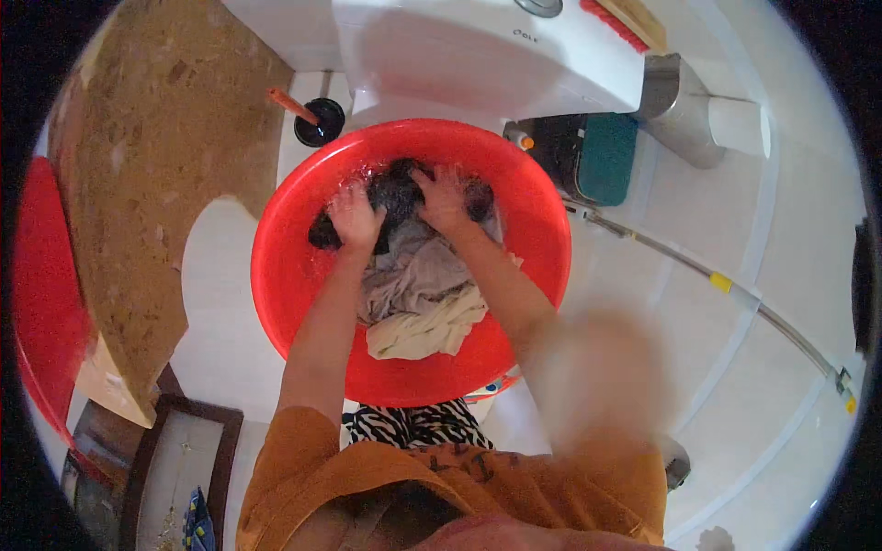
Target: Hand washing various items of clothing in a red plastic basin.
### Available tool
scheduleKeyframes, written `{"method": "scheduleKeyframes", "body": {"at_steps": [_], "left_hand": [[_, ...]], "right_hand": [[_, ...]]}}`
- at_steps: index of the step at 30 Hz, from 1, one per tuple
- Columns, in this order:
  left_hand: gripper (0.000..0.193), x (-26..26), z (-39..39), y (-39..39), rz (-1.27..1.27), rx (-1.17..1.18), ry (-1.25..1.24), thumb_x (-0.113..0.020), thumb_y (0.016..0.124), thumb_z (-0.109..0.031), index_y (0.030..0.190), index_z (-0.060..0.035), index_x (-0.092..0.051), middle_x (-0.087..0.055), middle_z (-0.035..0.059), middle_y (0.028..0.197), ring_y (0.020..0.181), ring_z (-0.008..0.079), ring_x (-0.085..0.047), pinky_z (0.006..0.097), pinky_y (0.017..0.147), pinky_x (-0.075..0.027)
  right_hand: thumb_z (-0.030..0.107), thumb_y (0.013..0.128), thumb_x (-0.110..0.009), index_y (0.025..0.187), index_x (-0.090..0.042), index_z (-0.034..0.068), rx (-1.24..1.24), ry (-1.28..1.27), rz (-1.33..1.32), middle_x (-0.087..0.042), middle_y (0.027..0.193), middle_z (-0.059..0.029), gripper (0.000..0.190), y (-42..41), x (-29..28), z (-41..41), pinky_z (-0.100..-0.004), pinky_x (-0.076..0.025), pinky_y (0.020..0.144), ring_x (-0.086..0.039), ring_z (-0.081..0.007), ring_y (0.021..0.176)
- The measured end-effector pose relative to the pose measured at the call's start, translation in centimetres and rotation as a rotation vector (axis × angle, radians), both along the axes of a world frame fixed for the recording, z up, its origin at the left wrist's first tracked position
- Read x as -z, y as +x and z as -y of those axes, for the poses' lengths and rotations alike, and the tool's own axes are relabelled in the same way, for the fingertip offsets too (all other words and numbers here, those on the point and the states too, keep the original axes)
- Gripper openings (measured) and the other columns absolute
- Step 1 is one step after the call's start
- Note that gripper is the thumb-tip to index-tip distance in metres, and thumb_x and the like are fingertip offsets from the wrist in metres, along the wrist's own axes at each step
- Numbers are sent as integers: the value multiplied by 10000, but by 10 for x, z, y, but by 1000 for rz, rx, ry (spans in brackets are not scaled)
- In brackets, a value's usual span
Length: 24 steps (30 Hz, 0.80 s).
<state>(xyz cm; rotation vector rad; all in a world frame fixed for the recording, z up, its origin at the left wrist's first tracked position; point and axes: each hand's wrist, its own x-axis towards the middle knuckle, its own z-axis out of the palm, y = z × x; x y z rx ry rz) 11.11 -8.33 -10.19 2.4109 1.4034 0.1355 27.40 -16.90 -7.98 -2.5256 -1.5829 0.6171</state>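
A large red plastic basin [544, 275] stands before me with water and wet clothes in it. Dark wet cloth [397, 200] lies toward its far side. My left hand [356, 215] is on the left part of the dark cloth, fingers spread, palm down. My right hand [442, 200] rests on the right part of it, fingers also spread. Nearer to me, a greyish garment [420, 268] and a cream cloth [424, 330] are bunched together. Some fingertips are blurred at the water.
Beyond the basin is a white toilet [482, 62] with a red-bristled brush [620, 24] on top. A black container with an orange handle [319, 122] stands far left. On the right are a green-lidded bin [608, 162], a metal pole [675, 255] and a tiled wall.
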Motion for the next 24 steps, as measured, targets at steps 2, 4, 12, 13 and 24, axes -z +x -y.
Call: {"method": "scheduleKeyframes", "body": {"at_steps": [2,4,12,13,24], "left_hand": [[543,-19,-7,0,-32,-171,-302,-753,686,-319,1120,-58,-556,-636,191,940,849,375,-634,455,759,-496],[447,-40,-19,-25,12,-67,-430,-735,710,-305,1041,-43,-587,-649,183,866,805,367,-645,445,721,-504],[227,-204,-31,-106,352,-21,-611,-647,656,-36,851,-20,-531,-551,122,795,765,273,-572,334,711,-446],[244,-222,-35,-110,380,13,-577,-636,631,-6,840,-24,-512,-535,118,815,793,272,-563,327,729,-440],[543,-74,3,-42,424,182,-284,-765,554,-82,1063,-133,-583,-534,129,1077,1034,332,-508,430,906,-387]], "right_hand": [[248,723,-705,1214,-559,150,19,219,-234,-527,1149,-164,521,17,-14,8,-488,-340,986,-452,-377,1160],[258,737,-697,1168,-577,141,68,238,-309,-577,1059,-136,463,32,-29,22,-468,-369,952,-503,-349,1104],[108,673,-689,860,-571,88,93,319,-306,-576,874,-94,222,20,-168,50,-420,-404,780,-557,-302,879],[70,633,-690,816,-562,88,67,386,-259,-553,854,-88,224,18,-197,50,-418,-397,746,-547,-296,854],[97,688,-635,1080,-616,175,-127,349,-82,-542,1105,-135,400,-10,-66,27,-470,-395,913,-501,-339,1049]]}}
